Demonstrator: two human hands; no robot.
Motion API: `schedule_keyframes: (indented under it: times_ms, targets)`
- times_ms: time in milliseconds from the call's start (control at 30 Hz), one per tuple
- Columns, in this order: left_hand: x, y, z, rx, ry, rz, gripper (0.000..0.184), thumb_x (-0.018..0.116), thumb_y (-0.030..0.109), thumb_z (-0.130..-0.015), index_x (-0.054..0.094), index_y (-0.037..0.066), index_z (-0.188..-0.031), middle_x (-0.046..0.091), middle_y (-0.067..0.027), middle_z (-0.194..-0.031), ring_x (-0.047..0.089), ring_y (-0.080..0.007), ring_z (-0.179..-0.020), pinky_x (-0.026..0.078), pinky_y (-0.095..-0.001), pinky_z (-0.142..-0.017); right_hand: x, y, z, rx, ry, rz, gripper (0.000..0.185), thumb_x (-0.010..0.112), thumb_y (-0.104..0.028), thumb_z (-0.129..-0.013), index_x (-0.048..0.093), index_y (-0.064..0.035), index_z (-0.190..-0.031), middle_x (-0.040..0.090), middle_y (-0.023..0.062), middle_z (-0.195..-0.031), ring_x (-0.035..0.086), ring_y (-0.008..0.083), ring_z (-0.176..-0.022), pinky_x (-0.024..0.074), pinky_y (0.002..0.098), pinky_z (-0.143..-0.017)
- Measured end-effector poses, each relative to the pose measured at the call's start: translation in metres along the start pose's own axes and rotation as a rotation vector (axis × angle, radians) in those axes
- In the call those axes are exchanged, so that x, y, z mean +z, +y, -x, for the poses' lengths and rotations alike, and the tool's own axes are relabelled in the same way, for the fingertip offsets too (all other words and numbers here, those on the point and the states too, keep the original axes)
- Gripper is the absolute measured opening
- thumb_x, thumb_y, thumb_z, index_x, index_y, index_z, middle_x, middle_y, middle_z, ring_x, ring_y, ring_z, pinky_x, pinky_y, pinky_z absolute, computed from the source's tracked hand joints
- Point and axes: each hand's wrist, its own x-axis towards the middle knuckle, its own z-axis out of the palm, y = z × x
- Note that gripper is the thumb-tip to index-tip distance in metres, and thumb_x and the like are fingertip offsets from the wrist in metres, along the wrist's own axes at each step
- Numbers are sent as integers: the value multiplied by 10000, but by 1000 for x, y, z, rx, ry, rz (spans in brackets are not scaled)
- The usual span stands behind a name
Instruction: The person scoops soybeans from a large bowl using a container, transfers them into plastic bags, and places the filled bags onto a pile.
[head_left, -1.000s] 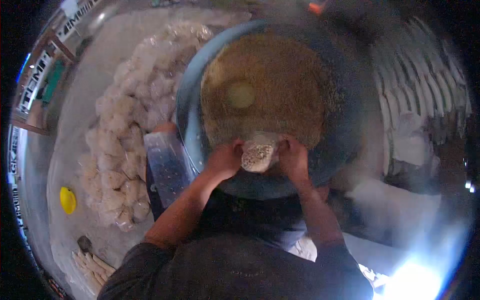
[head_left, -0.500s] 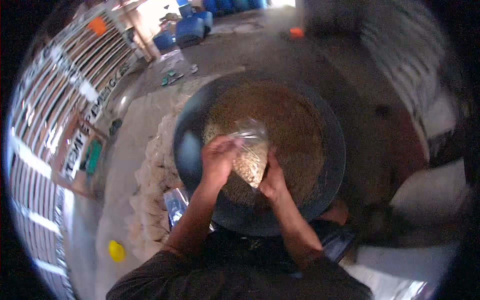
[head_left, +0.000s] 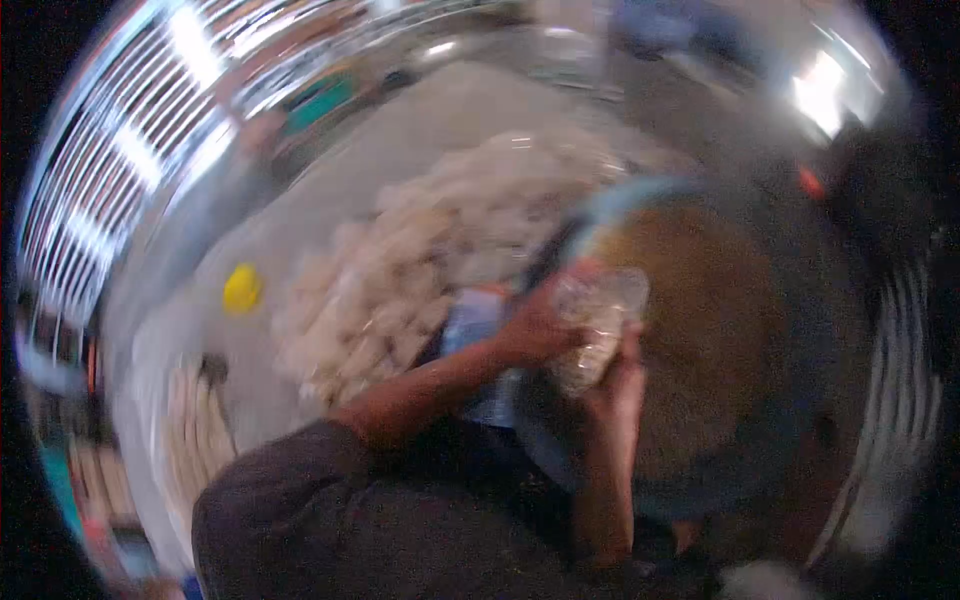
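Observation:
Between my two hands is a clear plastic bag (head_left: 600, 340), partly filled with pale beans or grains and tilted. My left hand (head_left: 550, 320) grips its left side near the top, fingers closed on the plastic. Lower down, my right hand (head_left: 618, 375) holds the bag's right side. Both hands are over the left part of a large round dark basin (head_left: 545, 445). A wide layer of brownish grains (head_left: 700, 330) fills the basin. Motion blur hides the finger detail and the bag's opening.
Left of the basin lies a big pile of filled clear bags (head_left: 400, 270) on a pale floor sheet. A blue-and-white plastic packet (head_left: 475, 325) sits between pile and basin. A yellow object (head_left: 242, 289) rests farther left. A slatted wall (head_left: 130, 160) stands beyond.
My view has swung left, so the bag pile shows more and the basin sits farther right. Both hands still hold the bag, which has stayed over the basin.

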Motion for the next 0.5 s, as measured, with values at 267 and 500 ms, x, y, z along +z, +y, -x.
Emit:
schedule_keyframes:
  times_ms: [267, 500]
  targets:
    - [-246, -41, 79, -623, 72, -1220, 238, 642, 139, -835, 669, 71, -1061, 679, -145, -989, 663, -319, -916, 515, -429, -823, 22, 43, -201, -109, 197, 641, 722, 506, -587, -937, 493, 3, -1353, 580, 152, -1295, 555, 328, -1185, 469, 479, -981]
    - [-421, -210, 198, -521, 427, -1333, 260, 585, 174, -848, 680, 71, -1067, 655, -178, -998, 602, -392, -1005, 488, -488, -872, -73, 97, -68, 206, 171, 1211, 640, 544, -518, -929, 524, -14, -1323, 587, 166, -1280, 564, 332, -1169, 466, 474, -983]
